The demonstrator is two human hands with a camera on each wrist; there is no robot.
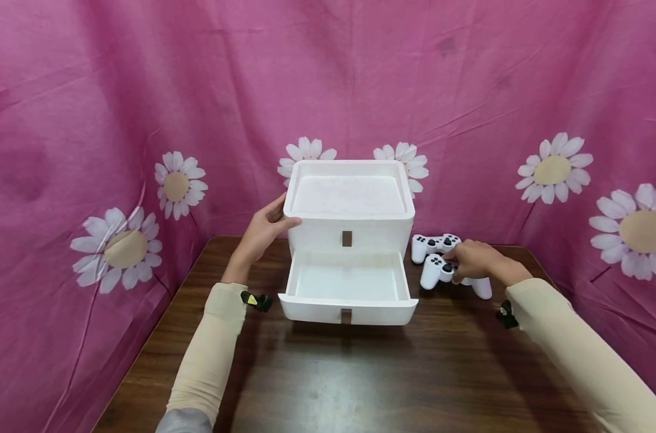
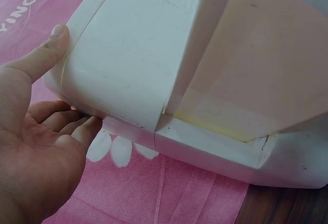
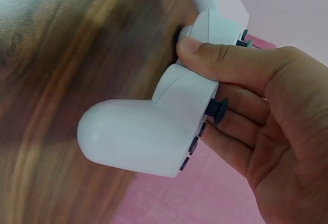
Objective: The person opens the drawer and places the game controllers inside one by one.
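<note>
A white two-drawer storage box [image 1: 319, 233] stands on the table with its lower drawer [image 1: 349, 279] pulled out, bare inside. My left hand [image 1: 260, 234] grips the box's left side near the top, thumb at the front; in the left wrist view the fingers bend round the box wall [image 2: 123, 55]. To the right of the box, my right hand [image 1: 479, 261] pinches a white game controller [image 1: 433, 273] by its middle. The right wrist view shows the thumb on one face of this controller [image 3: 138, 131] and fingers on the button side. A second white game controller [image 1: 418, 249] lies just behind.
The dark wooden table [image 1: 328, 379] stretches in front of the box. A pink curtain [image 1: 328, 78] with printed daisies hangs close behind and on both sides. Brown tabs mark the drawer fronts, and the open drawer juts toward me.
</note>
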